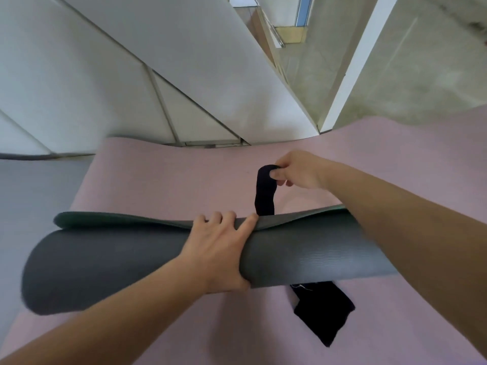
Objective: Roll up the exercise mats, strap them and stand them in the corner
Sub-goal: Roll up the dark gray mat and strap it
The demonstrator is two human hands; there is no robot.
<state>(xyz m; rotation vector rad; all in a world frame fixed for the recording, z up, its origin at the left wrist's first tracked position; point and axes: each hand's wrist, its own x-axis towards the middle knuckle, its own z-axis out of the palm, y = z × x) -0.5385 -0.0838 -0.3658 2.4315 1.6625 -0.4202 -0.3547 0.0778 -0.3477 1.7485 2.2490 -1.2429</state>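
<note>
Nothing readable here tbh, no text, label, brand or number shows up anywhere. The rolled grey mat (303,248), the pink mat (171,180) under it and the black strap (264,193) all look totally plain. Same for the white wall panels (184,61) behind them, just blank surfaces.
</note>
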